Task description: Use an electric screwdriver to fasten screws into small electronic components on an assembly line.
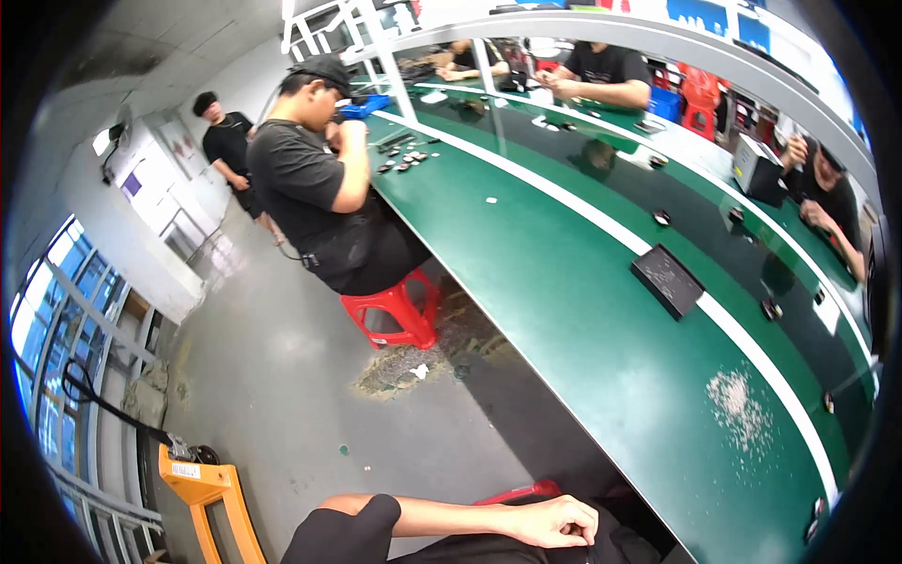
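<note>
While the left hand lies low over the dark cloth of the lap, I read its fingers from my end as curled in and close together, tips down toward that cloth; whether they pinch a fold of it I cannot tell, and for the right hand I cannot tell the fingers' state at all. That cloth sits at the bottom of my view, beside the near edge of the green bench. On the bench, to the right of the hand and apart from it, I have a scattered heap of small pale pieces, and farther along a shallow black tray with small bits in it, overlapping the white line. Beyond, a co-worker in a dark shirt sits on a red stool, near small parts on the bench
</note>
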`<state>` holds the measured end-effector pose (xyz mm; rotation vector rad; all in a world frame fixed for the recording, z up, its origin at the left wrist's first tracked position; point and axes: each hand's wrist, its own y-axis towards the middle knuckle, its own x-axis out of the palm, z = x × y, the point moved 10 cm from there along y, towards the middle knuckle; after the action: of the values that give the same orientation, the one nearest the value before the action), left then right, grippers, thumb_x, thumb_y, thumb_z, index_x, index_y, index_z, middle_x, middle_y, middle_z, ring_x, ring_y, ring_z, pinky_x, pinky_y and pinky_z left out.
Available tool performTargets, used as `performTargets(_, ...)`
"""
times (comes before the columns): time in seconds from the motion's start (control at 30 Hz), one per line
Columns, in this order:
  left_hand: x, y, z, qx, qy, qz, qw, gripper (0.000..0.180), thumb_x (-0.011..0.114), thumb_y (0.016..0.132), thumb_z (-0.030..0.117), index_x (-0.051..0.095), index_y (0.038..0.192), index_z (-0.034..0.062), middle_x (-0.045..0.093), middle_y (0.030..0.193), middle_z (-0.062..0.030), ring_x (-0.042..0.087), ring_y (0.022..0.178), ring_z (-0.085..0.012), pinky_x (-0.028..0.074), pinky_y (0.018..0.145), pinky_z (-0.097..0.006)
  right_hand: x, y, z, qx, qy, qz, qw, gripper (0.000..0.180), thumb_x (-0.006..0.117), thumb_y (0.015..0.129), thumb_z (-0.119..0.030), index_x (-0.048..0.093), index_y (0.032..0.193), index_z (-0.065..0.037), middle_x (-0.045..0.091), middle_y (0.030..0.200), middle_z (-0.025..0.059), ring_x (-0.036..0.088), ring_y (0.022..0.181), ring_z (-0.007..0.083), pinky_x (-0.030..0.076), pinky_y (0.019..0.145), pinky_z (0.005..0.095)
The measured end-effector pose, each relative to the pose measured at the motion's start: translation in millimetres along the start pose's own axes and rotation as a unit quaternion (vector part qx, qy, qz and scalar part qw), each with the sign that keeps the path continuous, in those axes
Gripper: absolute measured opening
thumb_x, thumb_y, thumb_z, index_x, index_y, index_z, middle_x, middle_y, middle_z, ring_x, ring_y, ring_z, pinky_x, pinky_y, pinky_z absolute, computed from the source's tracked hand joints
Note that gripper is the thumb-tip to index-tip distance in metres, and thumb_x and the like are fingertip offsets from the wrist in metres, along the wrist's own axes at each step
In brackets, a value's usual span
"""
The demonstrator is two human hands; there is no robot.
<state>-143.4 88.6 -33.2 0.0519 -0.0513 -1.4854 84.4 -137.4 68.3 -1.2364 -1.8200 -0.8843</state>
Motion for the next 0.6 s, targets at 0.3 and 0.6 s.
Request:
performTargets(0.3,-0.5,127.0,74.9,0.101,-0.176,0.052,0.978,0.002,0.061,0.083,-0.006,0.063,0.085,-0.0068,0.063,0.092,-0.0174,0.061,0.073,-0.016,0.05,0.064,-0.026,23.4,27.1,42.3,-0.011,0.146,-0.015,0.989,0.011,0.049,0.091,-0.015,0.042,0.085,-0.008,0.037,0.052,-0.0011,0.036,0.042,0.009,0.035,0.047,0.0259)
performTargets(0.6,58.0,164.0,38.5,0.023,-0.231,0.003,0.973,0.022,0.049,0.096,0.01,0.058,0.087,-0.0078,0.059,0.082,-0.0165,0.056,0.064,-0.0163,0.047,0.055,-0.025,0.8,33.6,22.9,-0.065,0.117,-0.014,0.991,0.011,0.048,0.092,-0.016,0.046,0.088,-0.006,0.039,0.053,-0.001,0.041,0.044,0.0098,0.039,0.049,0.0264)
